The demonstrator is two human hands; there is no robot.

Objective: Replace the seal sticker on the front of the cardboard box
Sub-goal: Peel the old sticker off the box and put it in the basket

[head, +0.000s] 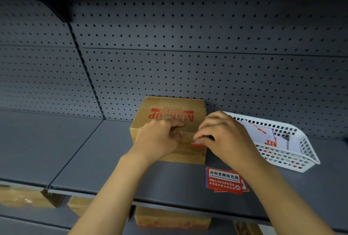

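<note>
A brown cardboard box (173, 106) with red print on its lid stands on the dark grey shelf (94, 159) against the pegboard. A red seal sticker (197, 143) shows on the box's front face, mostly hidden by my fingers. My right hand (224, 136) pinches the sticker's upper edge between thumb and fingertips. My left hand (160, 136) lies flat against the front of the box, fingers curled over its top edge. A small stack of red seal stickers (225, 181) with white and black print lies on the shelf below my right wrist.
A white plastic basket (293, 151) holding white backing sheets and red sticker scraps sits to the right of the box. The perforated back wall (188, 46) rises behind. More cardboard boxes (169, 217) stand on the shelf below.
</note>
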